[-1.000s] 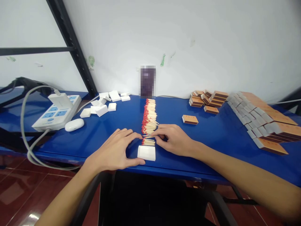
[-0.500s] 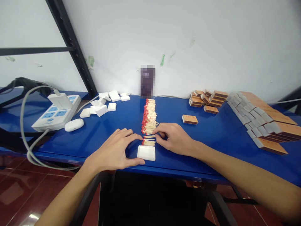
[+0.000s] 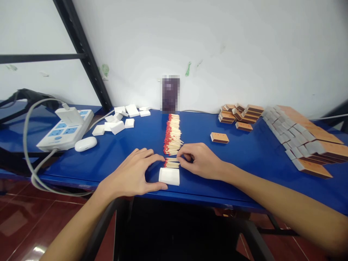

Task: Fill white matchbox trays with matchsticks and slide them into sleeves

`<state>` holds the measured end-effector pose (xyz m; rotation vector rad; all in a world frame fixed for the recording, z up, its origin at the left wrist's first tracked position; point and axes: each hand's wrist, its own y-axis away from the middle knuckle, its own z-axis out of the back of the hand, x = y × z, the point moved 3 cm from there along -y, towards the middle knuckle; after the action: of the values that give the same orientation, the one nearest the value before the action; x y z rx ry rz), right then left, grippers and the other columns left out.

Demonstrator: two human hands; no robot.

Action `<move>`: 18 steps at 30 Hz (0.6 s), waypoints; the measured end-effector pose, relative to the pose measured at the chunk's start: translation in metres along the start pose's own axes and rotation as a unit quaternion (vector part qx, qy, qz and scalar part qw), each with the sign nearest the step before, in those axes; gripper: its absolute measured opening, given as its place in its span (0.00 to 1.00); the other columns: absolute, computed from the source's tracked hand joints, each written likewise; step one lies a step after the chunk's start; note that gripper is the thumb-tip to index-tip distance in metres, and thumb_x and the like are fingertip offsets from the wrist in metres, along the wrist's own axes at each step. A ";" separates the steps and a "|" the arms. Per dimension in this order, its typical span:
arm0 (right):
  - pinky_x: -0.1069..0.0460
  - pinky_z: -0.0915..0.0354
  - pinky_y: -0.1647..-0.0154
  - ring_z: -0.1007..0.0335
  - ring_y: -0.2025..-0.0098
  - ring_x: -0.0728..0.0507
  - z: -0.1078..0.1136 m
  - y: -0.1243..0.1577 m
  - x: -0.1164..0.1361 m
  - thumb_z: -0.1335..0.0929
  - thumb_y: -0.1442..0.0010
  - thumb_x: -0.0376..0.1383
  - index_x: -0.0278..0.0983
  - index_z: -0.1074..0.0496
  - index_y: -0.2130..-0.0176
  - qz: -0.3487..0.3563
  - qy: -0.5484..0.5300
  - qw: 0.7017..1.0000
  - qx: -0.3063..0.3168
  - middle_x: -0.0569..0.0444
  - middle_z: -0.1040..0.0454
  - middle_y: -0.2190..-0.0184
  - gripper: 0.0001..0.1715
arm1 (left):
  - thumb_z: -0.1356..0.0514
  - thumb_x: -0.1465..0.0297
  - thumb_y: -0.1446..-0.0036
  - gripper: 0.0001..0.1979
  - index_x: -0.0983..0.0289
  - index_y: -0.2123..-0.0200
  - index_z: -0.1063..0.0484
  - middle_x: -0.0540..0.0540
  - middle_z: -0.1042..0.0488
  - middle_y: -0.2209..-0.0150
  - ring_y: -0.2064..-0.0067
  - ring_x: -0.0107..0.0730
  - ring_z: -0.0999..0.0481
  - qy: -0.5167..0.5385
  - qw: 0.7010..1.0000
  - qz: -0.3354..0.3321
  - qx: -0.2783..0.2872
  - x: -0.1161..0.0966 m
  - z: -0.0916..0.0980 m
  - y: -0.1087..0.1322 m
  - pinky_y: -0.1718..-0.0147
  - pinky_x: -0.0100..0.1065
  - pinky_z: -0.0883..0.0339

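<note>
My right hand (image 3: 199,160) is closed in a pinch at the plain wooden end of a matchstick (image 3: 172,158). The match lies just above a small row of matches (image 3: 172,165), red heads to the left. My left hand (image 3: 133,173) rests on the table with thumb and index finger spread wide; the index fingertip is by the match heads and the thumb tip by the lower left corner of a white matchbox tray (image 3: 169,177). The tray's inside shows no matches. Beyond the hands stretches a long pile of red-headed matches (image 3: 172,134).
White matchbox trays (image 3: 117,127) lie scattered at the back left, near a power strip (image 3: 67,128) and a white earbud case (image 3: 86,144). One matchbox sleeve (image 3: 219,137) lies right of the pile; more sleeves (image 3: 244,115) and a large stack of matchboxes (image 3: 312,141) stand farther right.
My right hand's fingertips have moved slightly down and left, bringing the matchstick closer to the small row. My left hand and the tray have stayed put.
</note>
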<state>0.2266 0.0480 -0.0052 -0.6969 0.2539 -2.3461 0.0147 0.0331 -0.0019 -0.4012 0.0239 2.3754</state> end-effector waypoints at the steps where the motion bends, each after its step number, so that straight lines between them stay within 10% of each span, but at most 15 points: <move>1: 0.55 0.48 0.73 0.45 0.77 0.52 0.000 0.000 0.000 0.34 0.44 0.29 0.35 0.28 0.72 0.002 -0.003 1.000 -0.001 0.61 0.38 0.80 0.06 | 0.39 0.43 0.48 0.34 0.57 0.45 0.32 0.55 0.29 0.54 0.48 0.49 0.31 0.000 1.000 -0.001 0.000 0.000 0.000 0.000 0.42 0.54 0.48; 12: 0.50 0.44 0.60 0.44 0.80 0.53 0.003 0.000 0.007 0.33 0.38 0.38 0.36 0.23 0.64 -0.013 0.014 1.000 0.021 0.65 0.41 0.84 0.10 | 0.37 0.55 0.44 0.17 0.60 0.57 0.28 0.52 0.30 0.64 0.61 0.37 0.31 0.012 0.994 -0.103 -0.023 -0.006 0.003 0.002 0.56 0.40 0.39; 18: 0.53 0.46 0.69 0.46 0.80 0.52 0.000 -0.002 0.011 0.29 0.41 0.42 0.35 0.22 0.61 -0.021 0.001 0.999 0.037 0.63 0.38 0.82 0.13 | 0.36 0.59 0.48 0.15 0.60 0.60 0.29 0.50 0.30 0.65 0.62 0.36 0.30 0.015 0.994 -0.107 -0.012 -0.009 0.003 0.003 0.53 0.41 0.41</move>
<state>0.2184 0.0425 -0.0002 -0.6695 0.1529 -2.3835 0.0181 0.0249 0.0034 -0.4279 -0.0317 2.1605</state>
